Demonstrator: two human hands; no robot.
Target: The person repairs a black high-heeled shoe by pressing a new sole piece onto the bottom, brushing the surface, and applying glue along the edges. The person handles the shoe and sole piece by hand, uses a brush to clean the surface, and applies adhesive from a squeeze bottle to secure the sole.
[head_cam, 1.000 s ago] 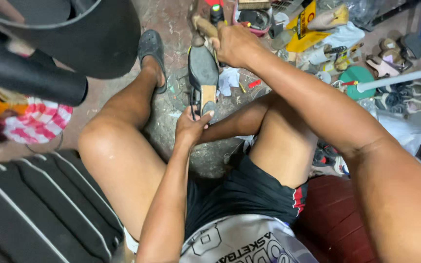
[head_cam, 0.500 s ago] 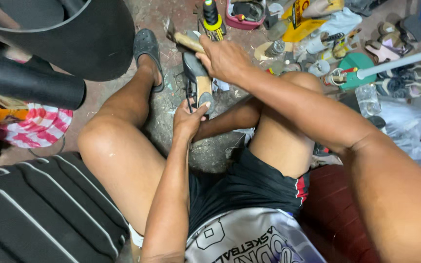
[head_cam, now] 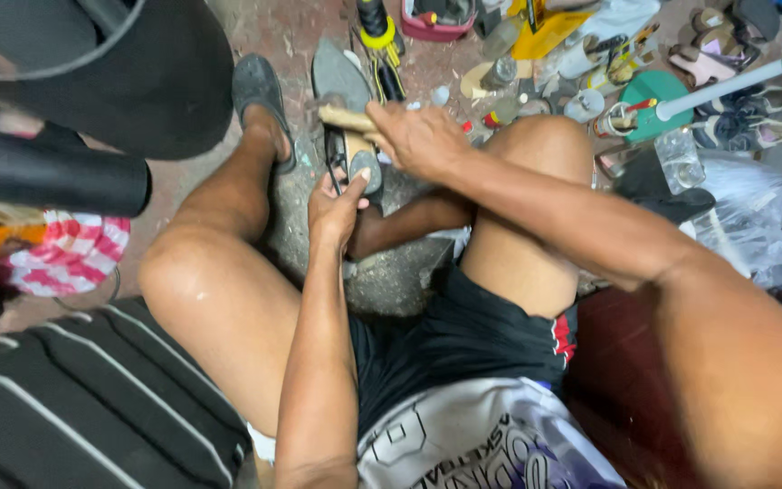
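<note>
Left hand [head_cam: 335,206] clasps the upturned shoe [head_cam: 355,167], arm extended; right hand [head_cam: 418,140] grips a hammer [head_cam: 346,118], forearm angled across.

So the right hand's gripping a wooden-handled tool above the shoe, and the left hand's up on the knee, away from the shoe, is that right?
Not quite. The head view shows the left hand down between the legs, steadying the shoe, not resting on the knee. The rest holds: the right hand grips a wooden-handled tool above the shoe.

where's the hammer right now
In the head view, upper centre: the right hand grips the wooden-handled hammer just above the shoe that the left hand steadies.
</note>
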